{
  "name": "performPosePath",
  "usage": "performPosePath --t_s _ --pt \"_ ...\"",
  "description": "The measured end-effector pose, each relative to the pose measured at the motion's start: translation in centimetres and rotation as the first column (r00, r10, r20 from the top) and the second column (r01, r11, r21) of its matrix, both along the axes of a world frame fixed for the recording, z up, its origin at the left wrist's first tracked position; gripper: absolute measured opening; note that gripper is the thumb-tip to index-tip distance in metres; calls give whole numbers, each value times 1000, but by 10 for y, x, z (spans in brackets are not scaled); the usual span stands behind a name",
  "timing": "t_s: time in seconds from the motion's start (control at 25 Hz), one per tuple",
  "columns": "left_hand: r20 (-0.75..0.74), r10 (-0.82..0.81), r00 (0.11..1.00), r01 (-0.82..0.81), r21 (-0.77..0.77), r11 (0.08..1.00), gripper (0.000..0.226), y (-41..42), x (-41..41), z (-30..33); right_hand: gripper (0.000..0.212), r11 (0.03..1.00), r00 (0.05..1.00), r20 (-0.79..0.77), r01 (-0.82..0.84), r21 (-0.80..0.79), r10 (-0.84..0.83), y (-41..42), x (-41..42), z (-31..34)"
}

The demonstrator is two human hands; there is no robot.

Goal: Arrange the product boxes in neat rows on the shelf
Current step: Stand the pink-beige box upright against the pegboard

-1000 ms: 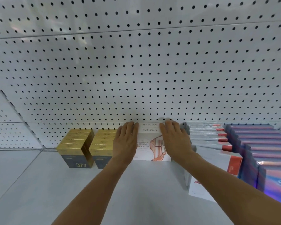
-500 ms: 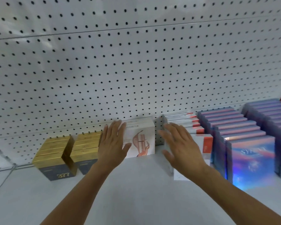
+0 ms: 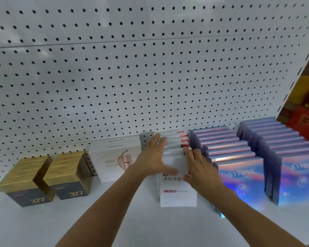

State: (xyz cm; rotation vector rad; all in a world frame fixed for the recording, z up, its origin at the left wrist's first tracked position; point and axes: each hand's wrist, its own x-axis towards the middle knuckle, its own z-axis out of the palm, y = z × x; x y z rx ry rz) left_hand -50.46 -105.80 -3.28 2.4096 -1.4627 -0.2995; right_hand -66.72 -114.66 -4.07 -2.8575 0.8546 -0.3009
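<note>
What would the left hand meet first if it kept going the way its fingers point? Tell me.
Likely the row of white boxes with red corners: the left hand has its fingers straight, aimed up and to the right along that row's left side. Beyond it stands the pegboard wall. Depth is unclear.

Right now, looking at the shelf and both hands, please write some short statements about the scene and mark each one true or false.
1. Both hands, left hand and right hand, are at the row of white boxes with red trim. True.
2. The gold boxes marked 377 stand at the right end of the shelf. False: they stand at the left end.
3. The blue SYRINX boxes form two rows to the right of the hands. True.
4. The left hand grips the white box with the pink bottle picture. False: that box stands untouched, left of the hand.
</note>
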Motion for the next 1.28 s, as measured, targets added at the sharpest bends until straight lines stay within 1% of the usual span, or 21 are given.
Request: performPosePath --t_s 0.04,0.08,0.16,0.24,0.44,0.52,0.6,0.68,0.72,0.76,0.8,0.84,0.88,0.92,1.0,1.08,1.12,1.2,1.28 --pt "-5 -3 1000 4 13 1000 129 -2 0 -3 85 1000 1000 18 -15 4 15 -4 0 -2" --pt "-6 -3 1000 3 -6 1000 128 -1 -2 -6 85 999 999 31 -27 23 26 -8 0 -3" --pt "24 17 1000 -15 -70 997 123 2 -8 -8 90 997 998 34 -53 55 51 -17 1 -3" --pt "65 31 997 -25 -89 996 116 8 -17 -12 91 996 996 25 -81 43 80 -20 2 -2" --pt "156 54 986 -31 -142 989 101 7 -24 -22 80 992 992 14 -124 -7 124 -25 6 2" --pt "160 47 986 -22 -152 988 96 0 -15 -17 77 990 990 36 -133 -42 134 -32 17 4" --pt "140 27 990 -4 -163 987 95 -4 -9 -15 75 990 989 49 -140 -34 141 -36 24 4" --pt "122 43 992 -17 -205 979 97 -2 -13 -21 78 990 988 60 -140 -20 141 -39 25 -1" --pt "89 82 993 -54 -274 960 100 0 -20 -25 83 991 987 85 -135 3 134 -41 23 -4" --pt "8 130 992 -118 -364 924 103 1 -28 -30 92 991 984 132 -129 46 122 -44 23 -6" --pt "-122 166 979 -203 -442 874 105 2 -35 -33 102 985 977 186 -129 114 107 -46 24 -7" --pt "-269 177 947 -291 -479 828 104 1 -41 -35 109 971 968 235 -139 196 91 -49 28 -7" --pt "-384 164 909 -349 -484 803 101 -1 -45 -38 114 950 961 262 -158 268 86 -50 32 -6" --pt "-443 149 884 -374 -480 793 98 -3 -46 -39 115 929 959 268 -179 324 92 -53 38 -6" --pt "-505 117 855 -389 -476 789 92 -6 -43 -40 115 885 962 247 -216 412 120 -62 45 -5" --pt "-509 105 855 -381 -475 793 86 -5 -43 -41 110 835 964 213 -245 492 158 -70 44 -3" --pt "-501 112 858 -383 -479 790 84 -2 -45 -44 106 824 964 201 -253 507 173 -72 41 -4" --pt "-473 118 873 -377 -501 779 79 3 -51 -53 100 835 963 196 -259 485 184 -68 34 -8" --pt "-480 106 871 -378 -516 768 79 4 -50 -59 99 850 958 221 -269 452 185 -63 30 -10"
